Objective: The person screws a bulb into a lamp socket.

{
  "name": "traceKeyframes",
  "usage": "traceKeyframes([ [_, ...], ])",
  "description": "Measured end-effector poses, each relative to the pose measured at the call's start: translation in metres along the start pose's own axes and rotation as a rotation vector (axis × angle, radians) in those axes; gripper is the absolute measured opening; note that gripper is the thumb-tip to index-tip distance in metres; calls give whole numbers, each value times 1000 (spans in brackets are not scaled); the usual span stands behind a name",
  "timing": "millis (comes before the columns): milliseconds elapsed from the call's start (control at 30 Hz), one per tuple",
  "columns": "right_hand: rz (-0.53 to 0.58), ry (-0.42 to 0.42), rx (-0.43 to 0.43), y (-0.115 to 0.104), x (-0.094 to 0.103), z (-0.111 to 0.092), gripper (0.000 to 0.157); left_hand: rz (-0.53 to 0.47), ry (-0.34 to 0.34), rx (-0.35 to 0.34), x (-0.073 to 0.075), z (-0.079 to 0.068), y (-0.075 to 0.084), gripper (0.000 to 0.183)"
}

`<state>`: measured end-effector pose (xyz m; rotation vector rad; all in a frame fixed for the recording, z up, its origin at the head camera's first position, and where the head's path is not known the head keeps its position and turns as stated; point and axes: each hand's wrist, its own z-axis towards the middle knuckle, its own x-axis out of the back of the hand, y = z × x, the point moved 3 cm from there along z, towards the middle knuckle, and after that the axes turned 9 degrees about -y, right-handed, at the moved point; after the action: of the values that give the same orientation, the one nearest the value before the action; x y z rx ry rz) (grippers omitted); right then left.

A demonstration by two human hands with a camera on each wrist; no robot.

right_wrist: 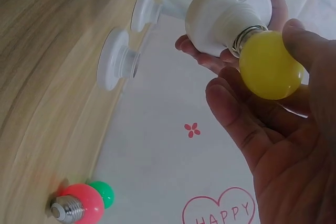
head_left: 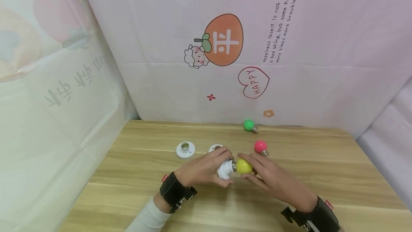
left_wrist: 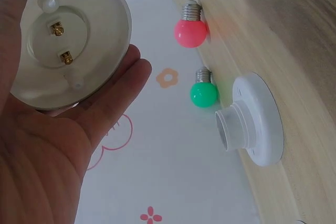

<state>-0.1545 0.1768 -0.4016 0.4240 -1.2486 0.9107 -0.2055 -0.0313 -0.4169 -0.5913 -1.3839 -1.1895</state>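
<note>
My left hand (head_left: 209, 167) grips a white round lamp socket (head_left: 226, 169) by its base, tilted so its mouth faces right. The underside with two brass screws shows in the left wrist view. My right hand (head_left: 268, 174) pinches a yellow light bulb (head_left: 244, 166) between thumb and fingers. The bulb's metal screw base (right_wrist: 249, 39) sits at the socket's mouth, partly inside it, with some thread still showing. Both are held above the wooden table.
Two more white sockets stand on the table (head_left: 145, 174): one at the left (head_left: 185, 149), another (head_left: 215, 147) partly hidden behind my left hand. A green bulb (head_left: 249, 125) and a pink bulb (head_left: 260, 146) lie toward the back right. A printed cloth (head_left: 161, 81) hangs behind.
</note>
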Motion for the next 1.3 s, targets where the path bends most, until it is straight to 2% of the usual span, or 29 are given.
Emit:
traceKeyframes([
  [200,10,3,-35,1,-1,0,55,18,10,-12,1,1,1,50],
  [433,10,28,-64,2,-2,1,60,26,16,-12,1,1,1,50],
  [533,30,66,-19,0,1,4,56,17,8,-5,1,1,1,50],
  [633,26,123,67,-2,3,7,50,6,6,-4,2,1,1,50],
  [767,22,160,133,-4,6,7,54,-4,11,-11,4,1,2,50],
  [933,11,177,148,-5,7,7,64,-26,7,-18,4,0,3,50],
  [1100,-8,208,161,-6,8,7,64,-35,6,-22,4,1,4,50],
  [1300,-2,207,142,-6,8,6,63,-32,9,-31,3,0,4,50],
])
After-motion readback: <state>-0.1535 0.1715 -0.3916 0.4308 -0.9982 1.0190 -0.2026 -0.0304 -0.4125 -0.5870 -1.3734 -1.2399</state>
